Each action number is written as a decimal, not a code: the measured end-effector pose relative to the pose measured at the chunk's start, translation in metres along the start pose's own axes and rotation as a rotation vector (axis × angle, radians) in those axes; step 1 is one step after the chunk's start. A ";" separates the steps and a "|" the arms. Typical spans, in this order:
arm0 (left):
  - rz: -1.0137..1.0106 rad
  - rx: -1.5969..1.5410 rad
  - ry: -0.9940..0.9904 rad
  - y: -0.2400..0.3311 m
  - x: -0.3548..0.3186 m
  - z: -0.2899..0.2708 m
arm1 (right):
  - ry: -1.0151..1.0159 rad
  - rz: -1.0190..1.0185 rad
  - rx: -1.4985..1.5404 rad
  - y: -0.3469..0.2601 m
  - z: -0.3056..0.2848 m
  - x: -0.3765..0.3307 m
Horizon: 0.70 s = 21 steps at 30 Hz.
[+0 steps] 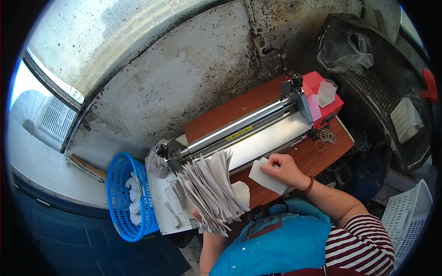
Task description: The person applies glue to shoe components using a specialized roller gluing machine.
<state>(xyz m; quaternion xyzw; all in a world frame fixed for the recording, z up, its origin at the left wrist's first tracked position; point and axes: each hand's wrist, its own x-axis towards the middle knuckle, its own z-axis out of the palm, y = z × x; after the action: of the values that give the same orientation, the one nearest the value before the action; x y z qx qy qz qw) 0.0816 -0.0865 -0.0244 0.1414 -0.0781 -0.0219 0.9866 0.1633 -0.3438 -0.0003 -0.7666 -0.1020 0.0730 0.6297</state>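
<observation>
Landmark: the roller machine (244,131) – a long steel roller between a grey end bracket and a red motor box, set on a reddish-brown table (322,154).
Apron: nearest of all, a blue apron (276,248) below the table edge, well short of the machine.
Left hand: the left hand (202,221) sits in front of the machine's grey left end, fingers closed around the base of a fanned stack of white cut pieces (212,188); only the thumb side shows, the fingers being hidden behind the stack.
Stack: held upright and spread like a fan, its top edges reaching close to the machine's feed plate.
Right hand: the right hand (285,169) lies just in front of the machine's middle, fingers narrow, curled and pinching one corner of a single white piece (267,177) flat on the table.
Step in hand: as I judge it, one piece is separated from the stack and is being readied for the roller.
Next move calls for: lifting that piece by its pinched edge and squaring it to the feed plate – a light, flat grip rather than a tight one.
Basket: a blue basket (120,193) with white pieces inside, off the machine's left end.
Rubber bands: a few loops (324,137) beside the red box.
Far side: a stained wall (184,78) behind the machine.
</observation>
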 end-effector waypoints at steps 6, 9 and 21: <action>0.167 1.986 0.105 0.001 -0.003 0.009 | -0.043 -0.093 0.089 0.018 0.057 -0.012; -0.086 1.044 0.109 0.005 -0.009 0.005 | 0.013 -0.040 0.272 0.002 0.064 0.000; -0.272 0.580 0.355 -0.009 -0.014 0.015 | 0.013 -0.118 0.378 0.002 0.074 -0.007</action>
<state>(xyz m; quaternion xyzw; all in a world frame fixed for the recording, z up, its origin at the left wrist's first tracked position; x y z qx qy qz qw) 0.0648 -0.0981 -0.0148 0.4260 0.1111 -0.1052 0.8917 0.1390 -0.2753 -0.0167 -0.6277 -0.1272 0.0488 0.7664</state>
